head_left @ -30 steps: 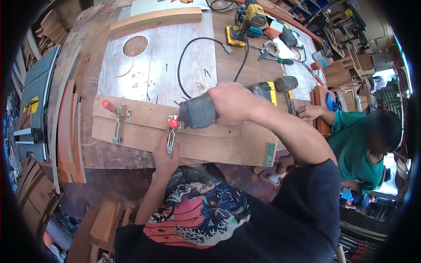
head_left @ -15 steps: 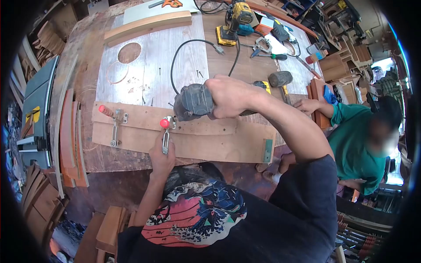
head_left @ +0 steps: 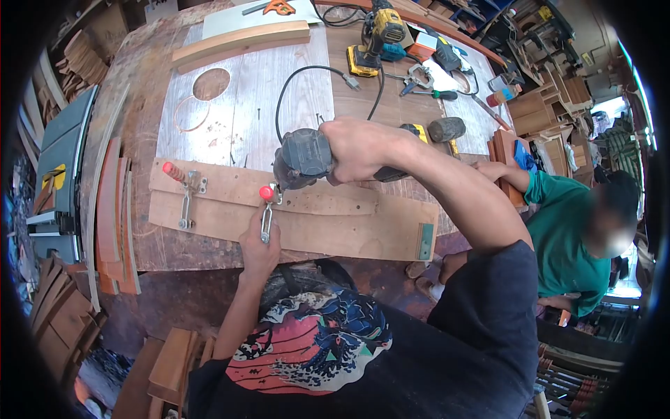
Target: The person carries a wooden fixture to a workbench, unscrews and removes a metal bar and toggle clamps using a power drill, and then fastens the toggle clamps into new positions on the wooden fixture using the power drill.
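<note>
My right hand (head_left: pixel 359 150) is wrapped round a dark power drill (head_left: pixel 301 159), held nose down over a long brown board (head_left: pixel 328 227) at the table's front edge. The drill's tip is mostly hidden, close to the base of a red-tipped toggle clamp (head_left: pixel 266 209). My left hand (head_left: pixel 259 250) closes its fingers about the lower arm of that clamp. A second red-tipped toggle clamp (head_left: pixel 185 195) is mounted farther left on the board. At the board's right end sits a small green block (head_left: pixel 425 241).
A yellow cordless drill (head_left: pixel 377 38), a mallet (head_left: pixel 447 129) and a black cable (head_left: pixel 279 105) lie on the worktable (head_left: pixel 139 84). Screws lie scattered behind the board. A person in green (head_left: pixel 569 230) is at the right. Wooden strips (head_left: pixel 112 216) lean at the left edge.
The view has shifted a little. The drill sits slightly farther left and back, still near the same clamp. My left hand keeps its hold on the clamp.
</note>
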The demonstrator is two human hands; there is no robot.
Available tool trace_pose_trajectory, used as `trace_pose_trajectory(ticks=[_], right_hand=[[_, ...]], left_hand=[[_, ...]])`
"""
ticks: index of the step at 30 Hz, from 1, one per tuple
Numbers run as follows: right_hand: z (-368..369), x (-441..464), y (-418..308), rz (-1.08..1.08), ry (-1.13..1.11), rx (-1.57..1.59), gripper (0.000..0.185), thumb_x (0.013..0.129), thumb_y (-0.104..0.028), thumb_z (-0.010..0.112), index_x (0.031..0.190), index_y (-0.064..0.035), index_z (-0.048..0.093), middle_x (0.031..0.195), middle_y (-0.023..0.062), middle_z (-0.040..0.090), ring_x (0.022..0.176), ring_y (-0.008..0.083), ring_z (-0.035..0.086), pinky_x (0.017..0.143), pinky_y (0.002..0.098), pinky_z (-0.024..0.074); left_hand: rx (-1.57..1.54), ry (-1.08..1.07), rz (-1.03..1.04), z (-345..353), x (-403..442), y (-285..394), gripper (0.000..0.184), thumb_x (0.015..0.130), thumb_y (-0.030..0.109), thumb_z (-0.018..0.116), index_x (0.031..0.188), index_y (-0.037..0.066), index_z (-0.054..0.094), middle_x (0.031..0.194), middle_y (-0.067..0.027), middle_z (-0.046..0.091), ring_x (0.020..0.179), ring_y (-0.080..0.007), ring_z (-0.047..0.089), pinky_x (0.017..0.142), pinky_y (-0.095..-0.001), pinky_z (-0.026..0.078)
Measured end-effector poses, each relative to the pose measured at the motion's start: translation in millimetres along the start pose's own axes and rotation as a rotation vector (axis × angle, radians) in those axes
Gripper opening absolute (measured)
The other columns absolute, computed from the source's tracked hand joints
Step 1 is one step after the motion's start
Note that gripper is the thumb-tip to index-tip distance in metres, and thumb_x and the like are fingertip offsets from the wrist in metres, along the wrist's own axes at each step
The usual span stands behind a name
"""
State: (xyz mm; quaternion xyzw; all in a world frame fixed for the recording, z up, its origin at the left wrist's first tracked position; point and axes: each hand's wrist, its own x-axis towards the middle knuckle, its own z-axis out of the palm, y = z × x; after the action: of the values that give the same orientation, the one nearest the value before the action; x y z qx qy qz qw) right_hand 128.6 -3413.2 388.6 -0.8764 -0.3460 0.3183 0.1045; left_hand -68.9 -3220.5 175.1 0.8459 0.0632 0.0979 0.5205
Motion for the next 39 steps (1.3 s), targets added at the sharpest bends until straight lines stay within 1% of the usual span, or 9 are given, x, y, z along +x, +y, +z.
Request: trace_pose_trajectory(ticks=[1, 4, 8, 13, 20, 23, 26, 34, 39], right_hand=[[-2.4, 1.2, -1.9, -0.017, -0.004, -0.012, 0.028, 0.066, -0.012, 0.079, 0.085, 0.0063, 0.069, 0.082, 0.0258, 0.071, 0.086, 0.0404, 0.072, 0.076, 0.0469, 0.0576], [-8.3, 6.3, -2.1, -0.055, -0.012, -0.032, 0.028, 0.066, -0.012, 0.078, 0.086, 0.0055, 0.069, 0.082, 0.0253, 0.071, 0.085, 0.0406, 0.072, 0.075, 0.0467, 0.0578], [-9.9, 0.4, -11.9, -0.027, -0.086, -0.04, 0.027, 0.066, -0.011, 0.076, 0.087, 0.0046, 0.069, 0.083, 0.025, 0.071, 0.086, 0.0406, 0.072, 0.076, 0.0467, 0.0578], [4.7, -7.3, -3.9, -0.062, 0.011, -0.069, 0.023, 0.067, -0.01, 0.075, 0.084, 0.0039, 0.068, 0.082, 0.0247, 0.071, 0.088, 0.0412, 0.071, 0.077, 0.0477, 0.0575], [1.5, -12.8, -1.8, -0.033, 0.029, -0.098, 0.022, 0.067, -0.009, 0.074, 0.083, 0.0046, 0.068, 0.081, 0.0254, 0.07, 0.089, 0.0417, 0.071, 0.078, 0.048, 0.0571], [-2.6, -14.6, -9.6, -0.048, 0.005, -0.092, 0.022, 0.069, -0.008, 0.069, 0.084, 0.0082, 0.07, 0.089, 0.0288, 0.072, 0.093, 0.0422, 0.072, 0.08, 0.0475, 0.0591], [3.0, -8.3, -7.5, -0.057, 0.028, -0.087, 0.02, 0.067, -0.007, 0.073, 0.081, 0.0049, 0.067, 0.081, 0.0263, 0.07, 0.089, 0.0422, 0.071, 0.077, 0.0478, 0.0568], [-3.8, -3.9, -21.8, -0.052, 0.004, -0.203, 0.022, 0.067, -0.008, 0.074, 0.085, 0.0034, 0.069, 0.085, 0.0239, 0.072, 0.093, 0.0401, 0.072, 0.081, 0.0471, 0.0585], [-6.1, 4.4, -15.1, -0.081, -0.032, -0.261, 0.024, 0.067, -0.01, 0.076, 0.086, 0.002, 0.069, 0.086, 0.0229, 0.072, 0.095, 0.0385, 0.072, 0.081, 0.0461, 0.0598]], left_hand=[[0.004, -0.001, 0.001, -0.2, -0.2, 0.7, 0.036, 0.099, 0.008, 0.062, 0.133, -0.002, 0.06, 0.074, -0.0102, 0.065, 0.065, -0.0162, 0.065, 0.062, -0.0345, 0.053], [-0.02, 0.019, 0.036, 0.6, -0.8, 0.1, 0.045, 0.096, 0.005, 0.064, 0.14, -0.002, 0.057, 0.075, -0.0158, 0.063, 0.059, -0.0235, 0.061, 0.059, -0.0382, 0.05], [-0.012, 0.001, 0.005, -1.2, 0.4, 0.2, 0.042, 0.096, 0.005, 0.064, 0.137, -0.002, 0.059, 0.078, -0.0168, 0.066, 0.063, -0.0259, 0.066, 0.06, -0.0388, 0.052], [-0.032, 0.008, 0.006, -1.3, 0.7, 3.7, 0.042, 0.096, 0.005, 0.064, 0.136, -0.002, 0.059, 0.081, -0.0177, 0.068, 0.067, -0.0288, 0.069, 0.062, -0.0396, 0.053], [-0.029, -0.016, -0.013, -0.6, -0.6, -1.3, 0.044, 0.096, 0.006, 0.064, 0.138, -0.001, 0.058, 0.081, -0.0163, 0.067, 0.065, -0.0259, 0.068, 0.062, -0.0384, 0.053], [-0.033, -0.003, -0.006, -0.7, 0.0, -0.7, 0.044, 0.096, 0.006, 0.064, 0.139, -0.001, 0.058, 0.08, -0.016, 0.067, 0.065, -0.0254, 0.067, 0.062, -0.0384, 0.053], [-0.028, -0.005, -0.01, -0.4, -0.8, -1.6, 0.045, 0.095, 0.006, 0.064, 0.14, -0.001, 0.058, 0.08, -0.0163, 0.067, 0.065, -0.0261, 0.067, 0.063, -0.0388, 0.053], [-0.036, 0.015, 0.019, 0.8, -0.2, -0.6, 0.045, 0.096, 0.007, 0.064, 0.14, 0.0, 0.057, 0.08, -0.0178, 0.068, 0.065, -0.0291, 0.068, 0.062, -0.0408, 0.053], [-0.018, -0.006, -0.032, -1.3, 0.4, 7.3, 0.043, 0.096, 0.008, 0.064, 0.138, 0.0, 0.058, 0.082, -0.0183, 0.069, 0.069, -0.0307, 0.071, 0.064, -0.041, 0.054]])
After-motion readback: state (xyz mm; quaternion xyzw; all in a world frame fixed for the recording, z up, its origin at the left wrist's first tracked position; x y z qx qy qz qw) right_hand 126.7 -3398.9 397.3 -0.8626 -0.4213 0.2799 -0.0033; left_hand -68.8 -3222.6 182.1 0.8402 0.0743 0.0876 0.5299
